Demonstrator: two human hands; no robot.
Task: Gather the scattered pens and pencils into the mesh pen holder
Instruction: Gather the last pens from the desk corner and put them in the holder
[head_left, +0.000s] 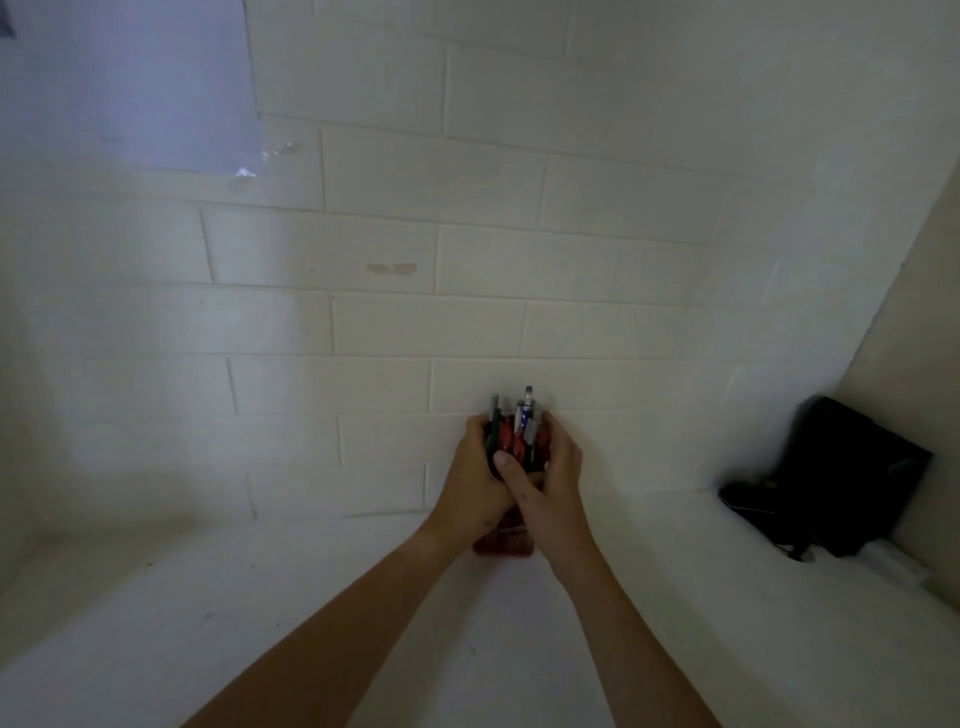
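A red mesh pen holder (505, 543) stands on the white table close to the tiled wall; only its lower part and a bit of its rim show between my hands. Several pens and pencils (523, 422) stick up out of its top. My left hand (475, 480) wraps the holder's left side. My right hand (550, 480) wraps the right side, with its thumb across the front. Both hands are closed around the holder and hide most of it.
The white table (311, 597) runs to a white tiled wall (415, 322) just behind the holder. A black bag with cables (841, 483) lies in the right corner. A pale sheet (130, 83) hangs on the wall at the upper left.
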